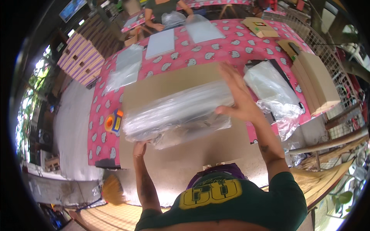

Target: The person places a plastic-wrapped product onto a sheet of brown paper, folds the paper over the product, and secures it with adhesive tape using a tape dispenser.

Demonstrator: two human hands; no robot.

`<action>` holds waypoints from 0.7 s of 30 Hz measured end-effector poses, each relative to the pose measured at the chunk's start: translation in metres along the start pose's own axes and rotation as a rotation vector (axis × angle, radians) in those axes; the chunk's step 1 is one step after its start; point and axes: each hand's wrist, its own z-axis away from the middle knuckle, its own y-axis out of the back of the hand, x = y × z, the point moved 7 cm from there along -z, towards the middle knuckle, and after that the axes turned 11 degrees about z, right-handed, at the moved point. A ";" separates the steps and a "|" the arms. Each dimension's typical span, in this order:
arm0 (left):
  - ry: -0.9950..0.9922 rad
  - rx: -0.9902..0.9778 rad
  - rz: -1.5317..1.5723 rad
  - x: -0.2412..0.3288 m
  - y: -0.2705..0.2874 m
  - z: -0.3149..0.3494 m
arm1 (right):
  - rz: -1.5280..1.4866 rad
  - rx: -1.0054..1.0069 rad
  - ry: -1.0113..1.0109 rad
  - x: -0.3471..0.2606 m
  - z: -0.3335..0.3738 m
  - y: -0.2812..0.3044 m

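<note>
A thick bundle of clear plastic bags lies tilted across a large brown cardboard sheet, slightly blurred by motion. At its lower left corner, my left hand grips the edge, with the fingers partly hidden by the plastic. By the right end, my right hand is open, its fingers stretched upward and thumb apart; whether the palm touches the bundle I cannot tell. An orange and blue tape dispenser rests left of the cardboard. To the right lies another pile of clear plastic on something dark.
A pink patterned cloth covers the table. White sheet stacks and more clear plastic lie farther back. Cardboard boxes stand right, striped stacked boxes left. Across the table, a person handles plastic.
</note>
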 end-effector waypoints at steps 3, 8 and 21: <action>0.006 0.054 -0.110 0.010 0.005 0.011 | 0.212 -0.182 0.173 -0.042 -0.029 -0.026; 0.136 -0.062 -0.932 0.060 -0.040 0.017 | 0.201 -0.535 0.107 -0.008 -0.014 -0.098; -1.028 -0.130 -1.208 0.275 -0.260 0.020 | 0.196 -0.494 0.099 -0.015 -0.024 -0.095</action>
